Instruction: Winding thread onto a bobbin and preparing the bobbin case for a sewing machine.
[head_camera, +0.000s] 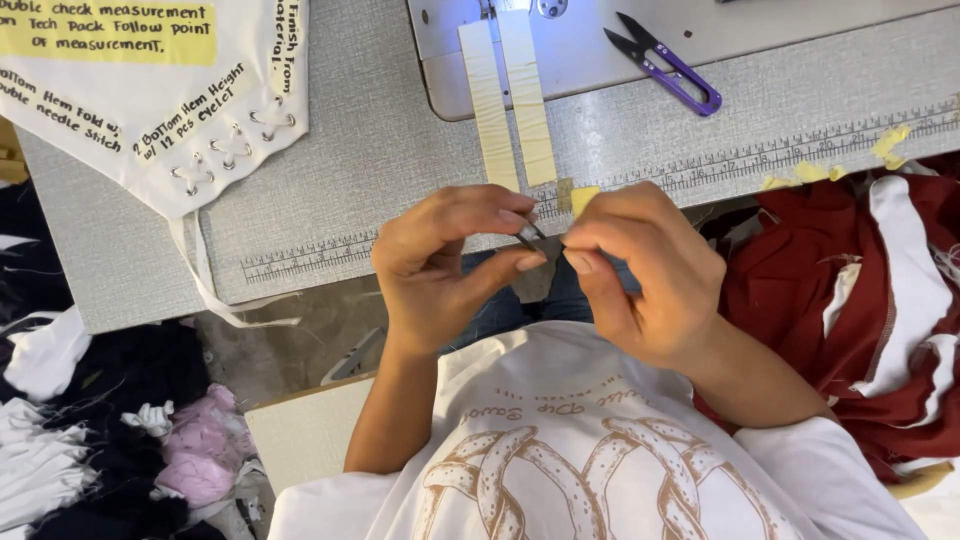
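My left hand (445, 255) and my right hand (645, 270) meet in front of my chest, just off the near edge of the grey sewing table (360, 160). Between their fingertips they pinch a small thin dark item (532, 236), too small to identify. The left thumb and forefinger close on its left end, the right fingers on its right end. Purple thread snips (668, 66) lie on the white machine bed (600, 45), beyond my hands. Two cream tape strips (510, 100) run down from the machine toward my hands.
A white garment sample with eyelets, lacing and a yellow note (160, 100) lies at the table's upper left. A ruler strip (700, 170) lines the table edge. Red and white fabric (860, 290) is piled at right; black, white and pink scraps (110, 430) lie at lower left.
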